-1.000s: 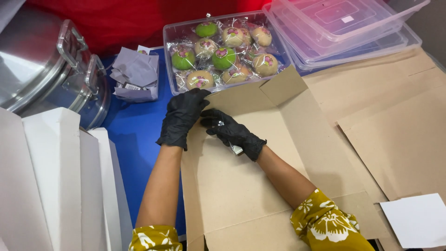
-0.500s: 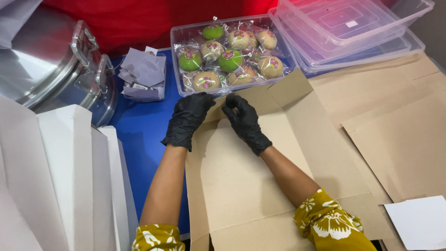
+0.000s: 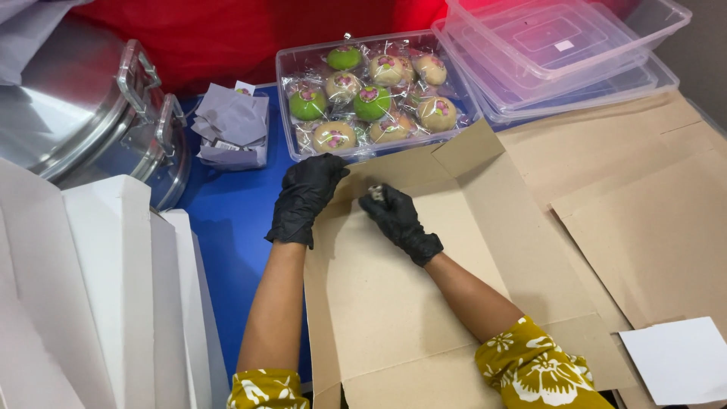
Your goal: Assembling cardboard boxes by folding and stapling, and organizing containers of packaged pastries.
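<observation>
Both my hands wear black gloves and work on a flat brown cardboard sheet (image 3: 394,303) lying on the blue table. My left hand (image 3: 303,197) presses on the sheet's upper left edge, by a fold. My right hand (image 3: 397,220) is closed around a small metallic object (image 3: 376,193), which touches the cardboard near the far fold; what it is I cannot tell. A cardboard flap (image 3: 466,148) rises just behind my hands.
A clear tub (image 3: 291,72) of wrapped green and beige round cakes stands behind the cardboard. Stacked clear lidded containers (image 3: 560,45) sit at the back right. A steel pot (image 3: 83,113), white folded boxes (image 3: 98,288), crumpled grey papers (image 3: 231,129), more cardboard (image 3: 651,204), white paper (image 3: 681,360).
My right hand has moved left along the far fold, toward my left hand, with the small metallic object now showing at its fingertips. My left hand has stayed on the edge.
</observation>
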